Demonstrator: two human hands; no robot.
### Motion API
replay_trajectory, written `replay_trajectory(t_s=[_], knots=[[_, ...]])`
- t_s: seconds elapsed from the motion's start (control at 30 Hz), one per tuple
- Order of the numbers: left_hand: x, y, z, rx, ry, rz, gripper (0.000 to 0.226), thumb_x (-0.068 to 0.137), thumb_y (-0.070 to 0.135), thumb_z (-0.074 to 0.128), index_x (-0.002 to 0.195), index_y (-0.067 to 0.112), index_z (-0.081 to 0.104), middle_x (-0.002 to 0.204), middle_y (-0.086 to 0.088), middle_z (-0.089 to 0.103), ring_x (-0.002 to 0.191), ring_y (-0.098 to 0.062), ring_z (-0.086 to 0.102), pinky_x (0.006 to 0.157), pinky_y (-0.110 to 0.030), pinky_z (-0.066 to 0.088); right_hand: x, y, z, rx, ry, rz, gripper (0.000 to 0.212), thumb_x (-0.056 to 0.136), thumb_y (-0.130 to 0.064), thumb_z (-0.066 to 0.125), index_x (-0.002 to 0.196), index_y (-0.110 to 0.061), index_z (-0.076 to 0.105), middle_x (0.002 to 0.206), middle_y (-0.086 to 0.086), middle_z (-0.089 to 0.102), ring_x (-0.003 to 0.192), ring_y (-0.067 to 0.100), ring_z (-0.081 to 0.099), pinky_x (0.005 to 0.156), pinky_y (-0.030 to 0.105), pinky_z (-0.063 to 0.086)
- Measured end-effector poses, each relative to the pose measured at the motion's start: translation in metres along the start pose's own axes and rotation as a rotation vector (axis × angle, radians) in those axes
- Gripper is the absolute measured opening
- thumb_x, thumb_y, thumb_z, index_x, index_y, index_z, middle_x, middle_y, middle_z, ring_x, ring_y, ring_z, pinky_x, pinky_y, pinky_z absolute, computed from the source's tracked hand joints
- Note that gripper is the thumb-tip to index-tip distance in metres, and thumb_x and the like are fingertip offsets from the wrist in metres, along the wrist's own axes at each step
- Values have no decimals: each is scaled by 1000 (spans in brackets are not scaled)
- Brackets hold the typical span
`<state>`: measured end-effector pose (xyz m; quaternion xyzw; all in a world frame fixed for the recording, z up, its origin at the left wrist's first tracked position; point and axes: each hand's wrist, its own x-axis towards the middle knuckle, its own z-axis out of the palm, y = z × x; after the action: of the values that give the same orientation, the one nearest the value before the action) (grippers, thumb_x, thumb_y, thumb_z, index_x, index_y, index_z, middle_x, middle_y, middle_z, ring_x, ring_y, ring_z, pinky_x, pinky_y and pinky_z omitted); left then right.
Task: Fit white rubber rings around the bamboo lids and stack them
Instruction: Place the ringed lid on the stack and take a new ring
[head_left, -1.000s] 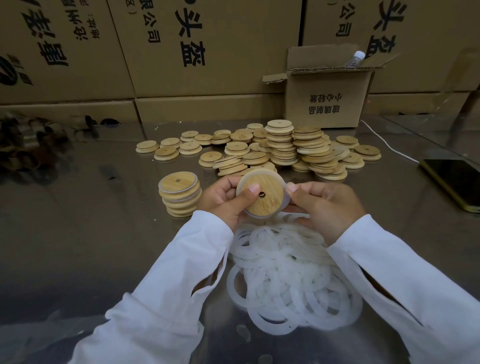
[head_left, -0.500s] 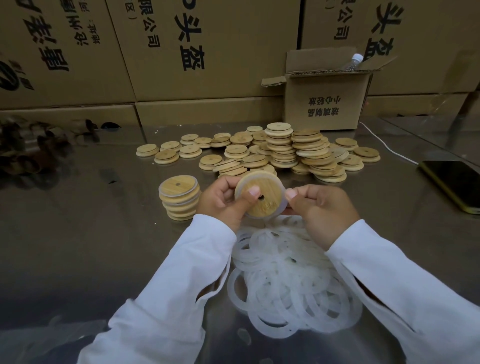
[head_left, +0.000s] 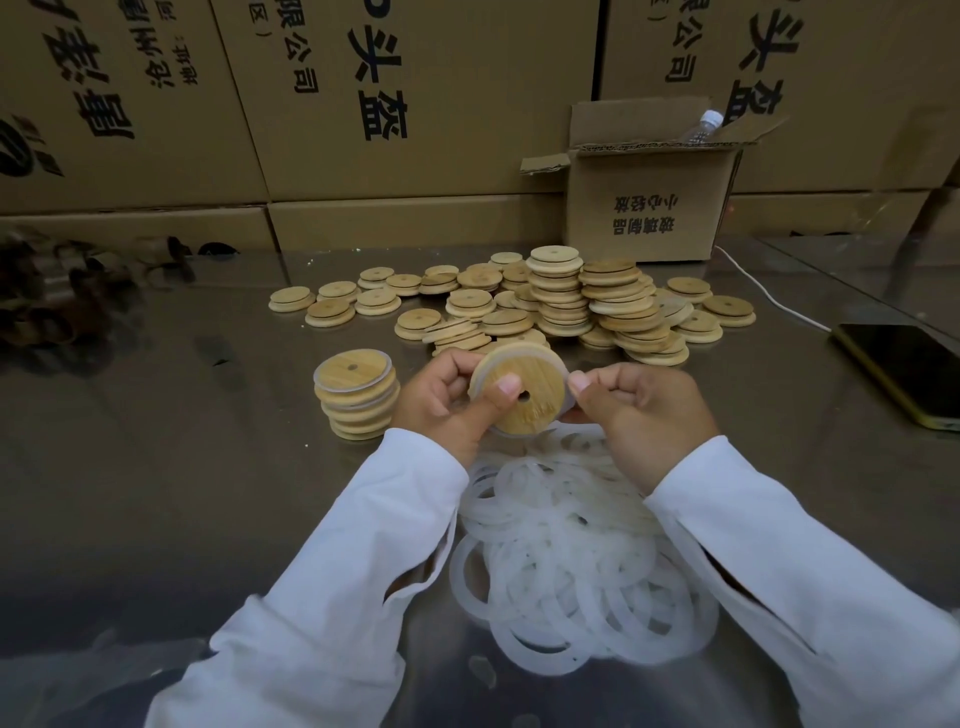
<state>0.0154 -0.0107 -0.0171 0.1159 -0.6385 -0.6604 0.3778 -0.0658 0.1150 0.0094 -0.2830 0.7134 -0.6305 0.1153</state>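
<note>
One round bamboo lid (head_left: 540, 375), centre hole, white-ringed edge

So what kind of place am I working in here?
Most likely a small packing or assembly workshop in a storeroom: stacked brown printed cardboard cartons line the back, a bulk heap of round bamboo lids sits on the shiny metal worktable, and a loose pile of white rubber rings lies nearby.

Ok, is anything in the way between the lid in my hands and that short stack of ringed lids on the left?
Nothing visible does. The round bamboo lid is held just right of the short stack of ringed bamboo lids. Only your own left hand and the metal tabletop lie between them.
</note>
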Motion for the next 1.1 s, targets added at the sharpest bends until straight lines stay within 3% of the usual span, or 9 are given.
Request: replay_trajectory(t_s=[0.13,0.37,0.5,0.63,0.77,0.97,1.1], knots=[[0,2,1,-3,9,28,18,63,21,68,77,15,59,70,3,70,70,-17,65,65,-30,53,-2,2,1,-132,94,-148,17,84,-21,64,68,-23,62,68,-10,64,67,5,60,56,3,41],[1,2,0,-47,45,-2,19,63,21,68,78,14,60,72,0,71,76,-24,64,76,-43,53,-5,7,7,-23,75,-232,18,80,-9,67,72,-25,62,72,-6,64,73,16,62,68,24,51],[2,0,-1,-66,54,-35,20,61,21,69,77,13,60,74,-5,70,80,-30,64,82,-47,51,-4,9,8,-30,53,-243,21,79,-7,68,73,-26,61,74,-4,64,74,18,63,67,18,52],[2,0,-1,-97,32,-88,29,57,16,80,78,12,60,68,-1,71,72,-21,66,74,-38,54,-4,9,8,-49,49,-249,24,81,-8,66,73,-29,59,74,-6,64,74,15,62,67,15,50],[1,3,1,-192,41,-179,6,76,4,62,79,7,58,65,-3,69,63,-15,67,62,-27,58,-3,9,8,-41,37,-232,25,83,-5,64,73,-28,60,75,-4,65,76,19,64,69,20,52],[0,7,6,-336,76,-295,8,83,-4,53,79,1,58,70,-10,67,74,-23,64,60,-26,58,-3,6,6,-40,14,-197,27,83,-3,64,72,-28,60,73,-5,65,73,16,64,66,16,52],[0,7,6,-342,82,-297,8,82,-3,54,77,2,57,67,-9,68,68,-20,67,57,-26,58,-3,4,6,-19,0,-175,26,83,-3,64,73,-26,61,73,-4,65,71,14,63,64,13,51]])
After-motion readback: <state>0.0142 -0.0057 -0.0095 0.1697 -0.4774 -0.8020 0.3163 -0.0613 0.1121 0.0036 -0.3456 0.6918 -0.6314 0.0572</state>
